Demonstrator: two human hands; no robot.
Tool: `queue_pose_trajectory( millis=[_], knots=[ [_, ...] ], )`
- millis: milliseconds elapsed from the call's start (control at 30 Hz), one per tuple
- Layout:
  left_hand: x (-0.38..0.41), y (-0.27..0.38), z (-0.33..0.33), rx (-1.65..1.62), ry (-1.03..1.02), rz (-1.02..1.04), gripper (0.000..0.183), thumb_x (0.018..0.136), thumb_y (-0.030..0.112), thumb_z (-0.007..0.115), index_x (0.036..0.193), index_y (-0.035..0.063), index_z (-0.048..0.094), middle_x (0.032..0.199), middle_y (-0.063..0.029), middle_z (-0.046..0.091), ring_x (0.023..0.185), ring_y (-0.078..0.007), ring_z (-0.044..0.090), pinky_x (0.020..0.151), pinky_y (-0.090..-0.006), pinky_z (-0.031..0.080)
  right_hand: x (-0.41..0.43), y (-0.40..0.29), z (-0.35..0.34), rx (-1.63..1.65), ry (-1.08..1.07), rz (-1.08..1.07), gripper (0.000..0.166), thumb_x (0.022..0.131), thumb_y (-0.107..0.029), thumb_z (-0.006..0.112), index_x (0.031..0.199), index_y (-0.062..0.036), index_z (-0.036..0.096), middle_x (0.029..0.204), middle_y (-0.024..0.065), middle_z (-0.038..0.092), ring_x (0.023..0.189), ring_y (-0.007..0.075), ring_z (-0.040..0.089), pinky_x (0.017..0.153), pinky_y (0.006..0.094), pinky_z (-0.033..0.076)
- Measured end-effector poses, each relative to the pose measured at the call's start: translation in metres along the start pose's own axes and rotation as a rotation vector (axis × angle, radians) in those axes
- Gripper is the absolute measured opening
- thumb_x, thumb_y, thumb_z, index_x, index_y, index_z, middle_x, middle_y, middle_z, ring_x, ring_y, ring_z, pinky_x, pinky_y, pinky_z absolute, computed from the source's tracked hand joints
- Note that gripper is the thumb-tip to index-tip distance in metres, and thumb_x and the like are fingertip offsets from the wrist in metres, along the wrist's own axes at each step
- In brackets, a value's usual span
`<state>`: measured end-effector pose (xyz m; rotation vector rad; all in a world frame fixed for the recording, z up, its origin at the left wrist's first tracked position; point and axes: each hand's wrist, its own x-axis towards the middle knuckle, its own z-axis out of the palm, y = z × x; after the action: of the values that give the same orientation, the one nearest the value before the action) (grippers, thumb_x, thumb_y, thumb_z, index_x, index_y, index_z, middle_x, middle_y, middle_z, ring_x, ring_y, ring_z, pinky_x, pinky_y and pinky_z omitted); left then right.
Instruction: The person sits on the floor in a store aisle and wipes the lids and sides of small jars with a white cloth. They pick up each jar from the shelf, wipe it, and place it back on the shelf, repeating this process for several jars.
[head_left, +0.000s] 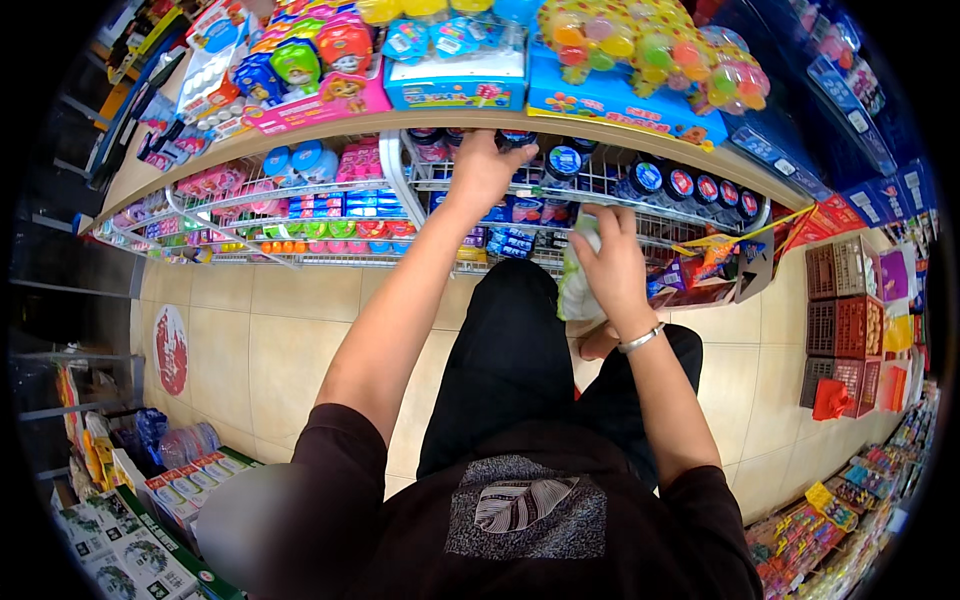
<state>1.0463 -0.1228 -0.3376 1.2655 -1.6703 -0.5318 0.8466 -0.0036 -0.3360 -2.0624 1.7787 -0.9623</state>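
My left hand (487, 166) reaches into the upper wire basket under the counter edge, its fingers around a dark-lidded jar (516, 139) in the row at the back. My right hand (613, 251) is lower and to the right, in front of the wire rack (450, 184), with its fingers on a crumpled white and green plastic packet or cloth (581, 289); the material cannot be told. Between the hands stands a jar with a blue lid (564, 161). Further right in the same basket are jars with blue lids (646, 177) and red lids (681, 183).
Above the rack, a wooden counter (450, 120) holds candy boxes, including a pink one (330, 101) and a blue one (600, 105). Lower baskets hold small candy packs (512, 241). Plastic crates (859, 322) stand at the right, boxed goods (199, 484) at the lower left. Tiled floor (285, 337) shows below.
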Motion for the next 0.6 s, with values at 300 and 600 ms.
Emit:
queue_pose_trajectory(
  millis=[300,600],
  knots=[
    [0.018,-0.012,0.025,0.214,-0.159,-0.094,0.043,0.083,0.025,0.076,0.118,0.0041,0.064,0.110,-0.0193,0.069,0.102,-0.0386,0.064,0.085,-0.0411,0.050,-0.033,0.022,0.002,0.105,-0.026,0.052,0.034,0.084,-0.020,0.073,0.115,-0.0091,0.061,0.112,0.0154,0.054,0.092,0.0383,0.063,0.075,0.0451,0.054],
    [0.016,-0.017,0.029,0.199,-0.158,0.056,0.040,0.083,0.015,0.074,0.120,0.0042,0.064,0.109,-0.0198,0.068,0.098,-0.0374,0.065,0.084,-0.0394,0.051,-0.042,0.029,0.006,0.164,-0.053,0.068,0.029,0.086,-0.021,0.071,0.110,-0.0083,0.064,0.111,0.0147,0.056,0.095,0.0386,0.062,0.078,0.0442,0.052]
  ],
)
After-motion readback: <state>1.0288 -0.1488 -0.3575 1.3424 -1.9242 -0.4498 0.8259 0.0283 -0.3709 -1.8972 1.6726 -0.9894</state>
